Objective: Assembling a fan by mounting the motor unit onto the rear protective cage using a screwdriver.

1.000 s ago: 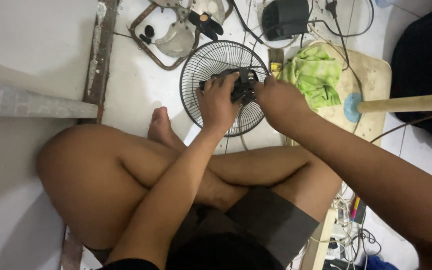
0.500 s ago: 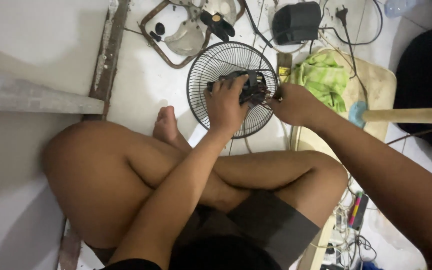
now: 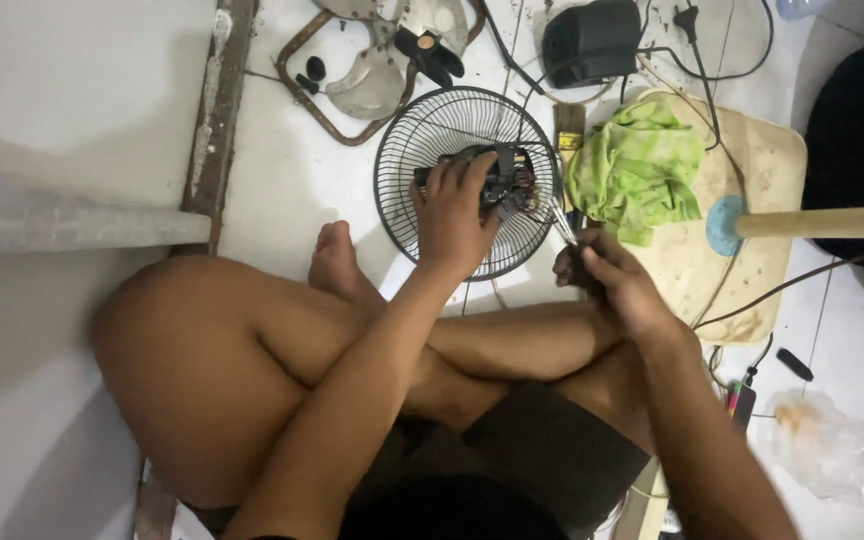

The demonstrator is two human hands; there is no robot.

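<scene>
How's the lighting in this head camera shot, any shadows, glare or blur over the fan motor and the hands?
Head view: soft, even light, no glare on the white floor; left hand on the fan motor is sharp; right hand and its thin tool are slightly soft; only faint shadows around the fan grille; edges bend a little from the wide lens.

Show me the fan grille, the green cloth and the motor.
Fan grille [image 3: 422,150]: head view, bare wires at its upper left.
Green cloth [image 3: 637,165]: head view, middle of the folds.
Motor [image 3: 502,170]: head view, black body beside the left hand [image 3: 449,215].
</scene>
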